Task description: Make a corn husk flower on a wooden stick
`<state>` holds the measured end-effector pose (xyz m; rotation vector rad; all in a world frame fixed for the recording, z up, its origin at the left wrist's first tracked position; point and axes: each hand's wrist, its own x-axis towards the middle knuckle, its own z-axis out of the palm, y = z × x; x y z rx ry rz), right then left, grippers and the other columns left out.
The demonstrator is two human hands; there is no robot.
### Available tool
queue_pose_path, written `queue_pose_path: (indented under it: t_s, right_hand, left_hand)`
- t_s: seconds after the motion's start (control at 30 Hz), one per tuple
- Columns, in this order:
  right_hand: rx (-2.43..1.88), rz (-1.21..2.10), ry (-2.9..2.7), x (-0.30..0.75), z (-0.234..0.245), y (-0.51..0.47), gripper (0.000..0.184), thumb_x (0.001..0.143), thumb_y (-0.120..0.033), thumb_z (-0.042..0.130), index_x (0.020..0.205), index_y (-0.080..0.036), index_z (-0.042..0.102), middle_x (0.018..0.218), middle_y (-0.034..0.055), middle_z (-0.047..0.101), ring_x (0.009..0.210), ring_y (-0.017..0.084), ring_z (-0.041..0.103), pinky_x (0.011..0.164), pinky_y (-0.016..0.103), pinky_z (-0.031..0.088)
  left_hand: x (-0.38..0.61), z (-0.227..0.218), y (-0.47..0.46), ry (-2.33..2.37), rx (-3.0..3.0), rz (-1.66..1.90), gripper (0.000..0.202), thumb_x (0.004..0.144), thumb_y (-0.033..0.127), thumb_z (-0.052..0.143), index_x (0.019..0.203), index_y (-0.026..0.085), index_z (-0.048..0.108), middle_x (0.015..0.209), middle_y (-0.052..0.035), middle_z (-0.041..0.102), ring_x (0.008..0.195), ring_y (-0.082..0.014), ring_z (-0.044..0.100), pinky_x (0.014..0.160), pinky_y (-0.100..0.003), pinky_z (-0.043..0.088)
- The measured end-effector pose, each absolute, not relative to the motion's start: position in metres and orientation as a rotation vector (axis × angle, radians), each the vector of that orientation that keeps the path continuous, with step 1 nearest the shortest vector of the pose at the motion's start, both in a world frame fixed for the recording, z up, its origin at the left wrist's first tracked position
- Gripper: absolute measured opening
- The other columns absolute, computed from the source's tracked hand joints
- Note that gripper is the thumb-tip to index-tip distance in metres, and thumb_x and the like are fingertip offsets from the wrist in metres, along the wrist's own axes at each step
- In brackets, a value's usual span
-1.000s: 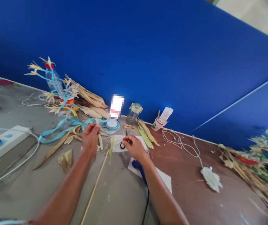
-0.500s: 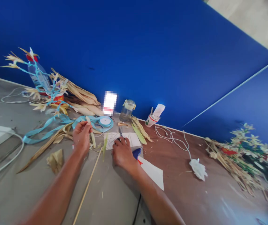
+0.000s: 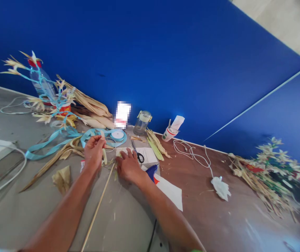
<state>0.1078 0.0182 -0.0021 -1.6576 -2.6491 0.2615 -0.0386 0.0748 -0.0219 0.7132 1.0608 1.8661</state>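
Note:
My left hand (image 3: 94,151) pinches a pale strip of corn husk (image 3: 103,134) between thumb and fingertips; its tip stands up above them. To the right, my right hand (image 3: 128,166) lies palm down with fingers apart at the left part of a white paper sheet (image 3: 150,154). Beneath it, a narrow green husk strip is mostly covered. Scissors (image 3: 140,157) with black handles rest on the paper just beyond the right hand, out of its grasp. A thin wooden stick (image 3: 98,206) lies between my forearms.
Blue ribbon (image 3: 47,152), its spool (image 3: 117,134) and dried husks (image 3: 92,106) lie behind my left hand. A lidded glass jar (image 3: 142,123) and paper cup (image 3: 169,133) stand near the blue partition. A blue tool (image 3: 152,170) sits by my right wrist. Husk flowers (image 3: 283,161) lie far right.
My right hand has left the scissors and moved left over the green husk strip. The scissors stay on the paper. My left hand, still pinching the husk strip, has shifted slightly right.

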Motion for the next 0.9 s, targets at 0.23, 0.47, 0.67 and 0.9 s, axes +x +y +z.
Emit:
queue_pose_path:
  t_s: [0.23, 0.47, 0.67, 0.9]
  right_hand:
    - [-1.776, 0.144, -2.530, 0.133, 0.008, 0.015, 0.027, 0.090, -0.030, 0.046, 0.095, -0.019, 0.070, 0.122, 0.0109, 0.059, 0.126, 0.028, 0.039, 0.107, 0.046, 0.022]
    - [-1.793, 0.169, -2.366, 0.120, 0.007, 0.027, 0.035, 0.088, -0.028, 0.049, 0.120, -0.021, 0.060, 0.122, 0.0111, 0.057, 0.117, 0.026, 0.044, 0.097, 0.039, 0.034]
    - [-1.551, 0.315, -2.662, 0.108, -0.002, 0.015, 0.028, 0.088, -0.024, 0.046, 0.112, -0.022, 0.061, 0.121, 0.0077, 0.059, 0.116, 0.023, 0.049, 0.108, 0.047, 0.023]
    - [-1.564, 0.250, -2.572, 0.100, 0.001, 0.006, 0.036, 0.088, -0.023, 0.045, 0.123, -0.020, 0.054, 0.131, 0.0111, 0.053, 0.119, 0.023, 0.049, 0.106, 0.043, 0.028]
  left_hand:
    - [-0.039, -0.026, 0.077, 1.060, 0.730, 1.875, 0.019, 0.064, 0.030, 0.073, 0.075, 0.018, 0.063, 0.059, 0.0038, 0.057, 0.050, -0.0069, 0.048, 0.047, -0.018, 0.036]
    - [-0.038, -0.029, 0.077, 1.077, 0.754, 1.844, 0.020, 0.063, 0.030, 0.073, 0.074, 0.017, 0.063, 0.058, 0.0037, 0.057, 0.048, -0.0066, 0.048, 0.046, -0.018, 0.037]
    - [-0.039, -0.026, 0.076, 1.066, 0.752, 1.840, 0.020, 0.064, 0.030, 0.073, 0.075, 0.017, 0.063, 0.059, 0.0032, 0.058, 0.049, -0.0071, 0.049, 0.047, -0.019, 0.037]
    - [-0.040, -0.015, 0.075, 1.074, 0.702, 1.899, 0.023, 0.061, 0.030, 0.074, 0.074, 0.017, 0.060, 0.058, 0.0044, 0.057, 0.048, -0.0060, 0.047, 0.047, -0.018, 0.035]
